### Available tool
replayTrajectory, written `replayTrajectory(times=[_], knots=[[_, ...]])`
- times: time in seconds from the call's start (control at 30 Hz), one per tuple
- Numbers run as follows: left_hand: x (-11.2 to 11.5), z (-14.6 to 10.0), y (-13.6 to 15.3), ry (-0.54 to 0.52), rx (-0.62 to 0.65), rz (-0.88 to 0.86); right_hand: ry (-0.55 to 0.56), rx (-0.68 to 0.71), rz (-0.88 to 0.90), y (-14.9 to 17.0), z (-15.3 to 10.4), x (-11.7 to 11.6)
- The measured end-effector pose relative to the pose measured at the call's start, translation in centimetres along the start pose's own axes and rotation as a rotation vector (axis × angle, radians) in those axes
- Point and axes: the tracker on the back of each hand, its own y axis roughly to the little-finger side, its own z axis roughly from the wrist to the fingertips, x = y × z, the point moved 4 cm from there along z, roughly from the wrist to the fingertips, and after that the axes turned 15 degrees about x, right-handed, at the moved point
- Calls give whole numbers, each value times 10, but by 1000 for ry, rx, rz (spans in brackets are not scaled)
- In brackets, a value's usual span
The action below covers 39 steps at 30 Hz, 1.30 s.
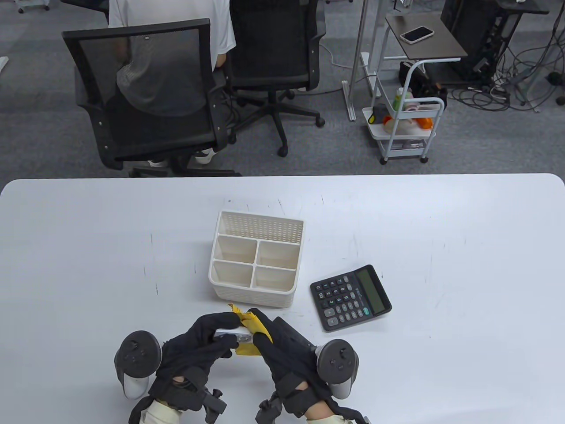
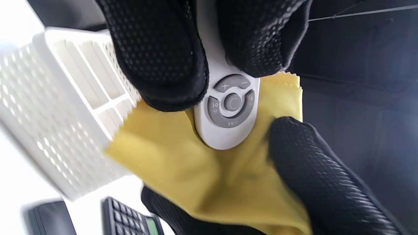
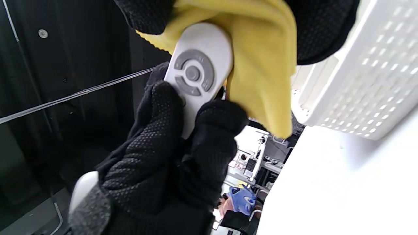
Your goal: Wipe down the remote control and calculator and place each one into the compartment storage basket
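Note:
My left hand (image 1: 207, 342) grips a small white remote control (image 1: 232, 336) with grey round buttons (image 2: 231, 102), held above the table's near edge. My right hand (image 1: 276, 342) holds a yellow cloth (image 1: 250, 330) wrapped against the remote's far end and underside (image 3: 261, 71). In the right wrist view the remote (image 3: 199, 71) sticks out between left-hand fingers (image 3: 156, 130) and the cloth. The white compartment storage basket (image 1: 254, 258) stands just beyond the hands, with nothing in its compartments. A black calculator (image 1: 350, 297) lies flat to the basket's right.
White table (image 1: 441, 247) with faint scuff marks. Beyond its far edge stand two black office chairs (image 1: 145, 92), a seated person in one, plus a white rolling cart (image 1: 406, 128) and a side table with a phone (image 1: 416, 34).

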Motion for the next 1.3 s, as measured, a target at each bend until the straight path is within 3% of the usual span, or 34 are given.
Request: replayTrajectory(times=[0.3, 0.4, 0.6, 0.8, 0.9, 1.03, 1.1, 1.3], knots=[[-18, 9, -9, -89, 18, 207, 24, -9, -32, 3, 1, 8], [-23, 26, -19, -91, 31, 301, 39, -25, -36, 4, -1, 12], [-26, 77, -24, 28, 31, 578, 97, -20, -125, 4, 0, 28], [-9, 120, 2, 201, -23, 855, 119, -29, -161, 10, -2, 41], [-1, 133, 20, 219, 8, 944, 115, -31, -177, 12, -2, 43], [5, 142, 47, 240, -28, 996, 77, -19, -219, 12, -2, 41], [10, 145, 61, 304, -60, 1032, 51, -12, -238, 13, -1, 39], [24, 146, 77, 411, -37, 1127, 59, -23, -291, 13, -2, 41]])
